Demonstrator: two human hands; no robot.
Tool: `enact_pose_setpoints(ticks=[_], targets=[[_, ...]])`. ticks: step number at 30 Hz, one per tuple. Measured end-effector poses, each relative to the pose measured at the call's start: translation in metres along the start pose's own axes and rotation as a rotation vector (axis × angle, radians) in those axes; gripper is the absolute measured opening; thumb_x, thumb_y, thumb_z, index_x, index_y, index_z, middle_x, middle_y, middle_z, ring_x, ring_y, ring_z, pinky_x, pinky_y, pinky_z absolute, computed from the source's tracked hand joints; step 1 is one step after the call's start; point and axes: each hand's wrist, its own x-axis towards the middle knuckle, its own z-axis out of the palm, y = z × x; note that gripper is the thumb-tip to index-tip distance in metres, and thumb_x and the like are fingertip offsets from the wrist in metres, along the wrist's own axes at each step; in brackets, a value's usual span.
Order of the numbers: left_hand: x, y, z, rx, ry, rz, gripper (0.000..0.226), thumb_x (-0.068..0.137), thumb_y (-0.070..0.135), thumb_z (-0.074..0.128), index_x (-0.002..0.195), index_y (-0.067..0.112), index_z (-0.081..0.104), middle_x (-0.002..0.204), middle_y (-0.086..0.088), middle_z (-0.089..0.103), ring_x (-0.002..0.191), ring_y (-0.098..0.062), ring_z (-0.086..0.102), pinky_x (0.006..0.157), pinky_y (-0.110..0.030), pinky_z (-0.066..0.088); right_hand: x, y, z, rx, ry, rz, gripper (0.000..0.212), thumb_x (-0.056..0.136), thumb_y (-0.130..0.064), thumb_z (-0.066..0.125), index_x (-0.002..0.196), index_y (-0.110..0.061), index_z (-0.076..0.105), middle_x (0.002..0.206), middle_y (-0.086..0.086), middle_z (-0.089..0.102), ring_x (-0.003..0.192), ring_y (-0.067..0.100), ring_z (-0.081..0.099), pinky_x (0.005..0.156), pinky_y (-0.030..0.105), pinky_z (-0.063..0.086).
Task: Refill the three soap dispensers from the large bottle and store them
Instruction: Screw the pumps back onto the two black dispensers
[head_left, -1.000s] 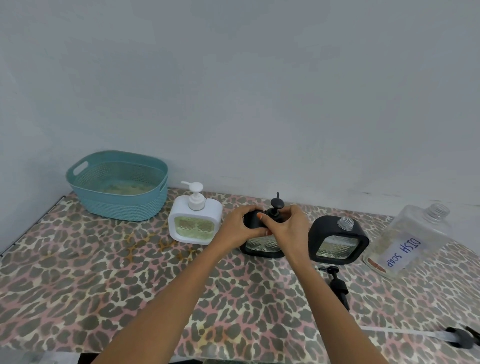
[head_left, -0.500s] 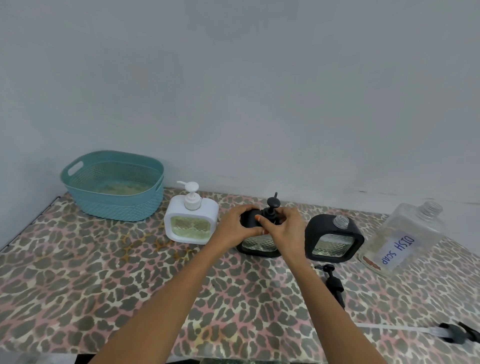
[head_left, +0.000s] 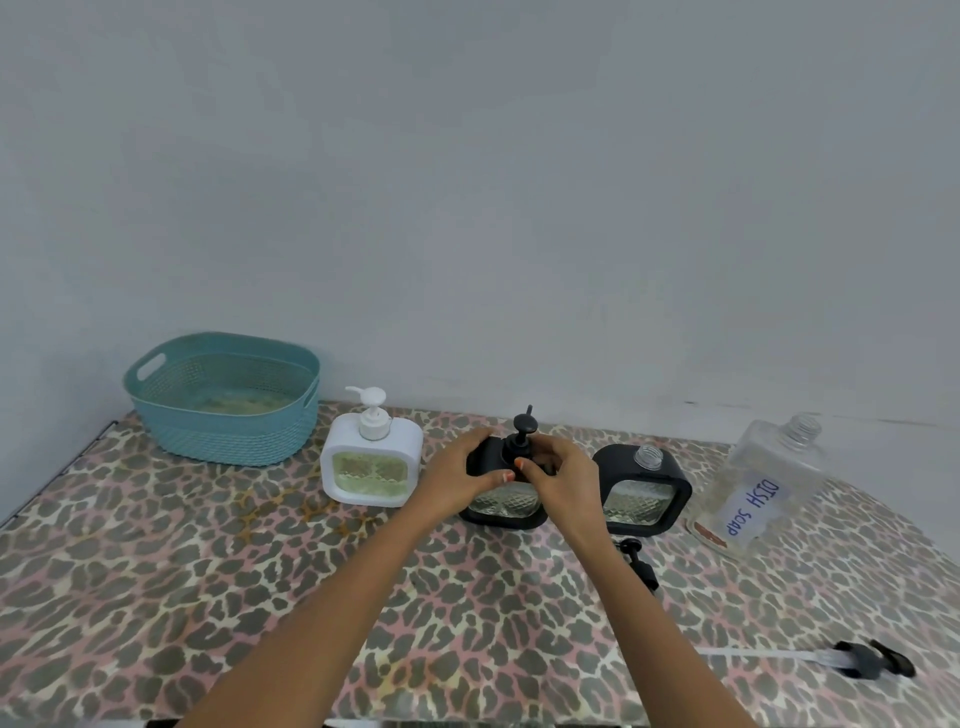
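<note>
Leopard-print covering is running across the table (head_left: 156, 597), with a plain grey wall (head_left: 467, 208) standing behind it. From my seat I am watching both hands working at the middle black dispenser (head_left: 501, 506), which is sitting upright near the far edge. The left hand (head_left: 457, 475) is curling over its upper left shoulder and gripping it, while the right hand (head_left: 563, 480) is pinching the collar of the black pump (head_left: 523, 431) sitting in its neck. Just left of it, the white dispenser (head_left: 370, 467) is standing with its pump fitted, and the teal basket (head_left: 223, 415) is resting in the far left corner. Just right, the second black dispenser (head_left: 644, 493) is showing a bare threaded neck, with a loose pump (head_left: 641, 564) lying in front of it. Further right, the large bottle (head_left: 763, 483), labelled DISH SOAP, is tilting uncapped. A long-tubed pump (head_left: 862, 660) is lying near the right edge.
</note>
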Motion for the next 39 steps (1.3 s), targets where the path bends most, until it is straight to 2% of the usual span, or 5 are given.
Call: enact_pose_setpoints(ticks=[5, 9, 28, 32, 39], targets=[[-0.016, 0.012, -0.005, -0.002, 0.03, 0.058, 0.045, 0.084, 0.018, 0.064, 0.126, 0.015, 0.05, 0.128, -0.001, 0.053, 0.118, -0.014, 0.049, 0.091, -0.021, 0.034, -0.008, 0.009, -0.012, -0.02, 0.03, 0.013, 0.021, 0.087, -0.01, 0.061, 0.106, -0.003, 0.064, 0.094, 0.003, 0.064, 0.082, 0.01, 0.057, 0.074, 0.014, 0.043], [-0.028, 0.021, -0.004, -0.089, 0.073, 0.062, 0.039, 0.083, 0.011, 0.065, 0.12, 0.011, 0.055, 0.123, -0.004, 0.056, 0.107, -0.008, 0.05, 0.095, -0.018, 0.037, -0.018, 0.022, -0.026, -0.033, 0.068, 0.037, 0.017, 0.087, -0.011, 0.06, 0.102, -0.004, 0.064, 0.092, 0.005, 0.064, 0.082, 0.013, 0.057, 0.073, 0.017, 0.045], [0.001, 0.065, 0.095, 0.029, -0.045, 0.136, 0.061, 0.082, 0.019, 0.067, 0.136, 0.016, 0.039, 0.143, -0.004, 0.04, 0.132, -0.02, 0.037, 0.11, -0.035, 0.032, -0.054, 0.109, -0.103, -0.069, 0.192, 0.209, 0.015, 0.084, -0.009, 0.064, 0.097, -0.001, 0.067, 0.082, 0.004, 0.063, 0.074, 0.01, 0.056, 0.06, 0.007, 0.041], [0.015, 0.066, 0.107, 0.083, -0.043, 0.151, 0.06, 0.083, 0.021, 0.066, 0.136, 0.016, 0.038, 0.143, -0.004, 0.038, 0.132, -0.02, 0.035, 0.107, -0.031, 0.029, -0.054, 0.12, -0.099, -0.028, 0.151, 0.267, 0.02, 0.082, -0.012, 0.067, 0.097, 0.0, 0.066, 0.085, 0.009, 0.065, 0.076, 0.013, 0.057, 0.068, 0.014, 0.042], [0.034, 0.062, 0.122, 0.109, -0.082, 0.127, 0.059, 0.084, 0.024, 0.064, 0.136, 0.016, 0.037, 0.142, -0.006, 0.038, 0.131, -0.022, 0.036, 0.105, -0.03, 0.03, -0.054, 0.132, -0.091, -0.094, 0.014, 0.327, 0.038, 0.079, -0.031, 0.071, 0.106, -0.007, 0.061, 0.087, 0.002, 0.06, 0.078, 0.011, 0.055, 0.056, 0.009, 0.039]])
